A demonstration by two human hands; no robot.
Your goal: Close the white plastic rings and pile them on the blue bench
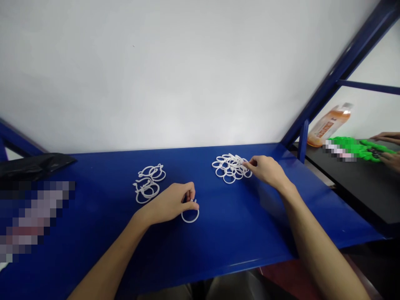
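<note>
My left hand [173,203] is closed in a pinch on a single white plastic ring [190,216], which rests on the blue table [237,233] near the middle. My right hand [265,170] reaches to the right-hand pile of white rings [229,167], its fingertips pinched at the pile's right edge on a ring. A second, smaller pile of white rings [148,182] lies to the left of my left hand, untouched.
A black bag [34,164] lies at the table's left end. At the right, a blue frame post [340,71] slants up. Beyond it on a black table are an orange bottle [328,125], green parts [359,148], and another person's hands [389,148].
</note>
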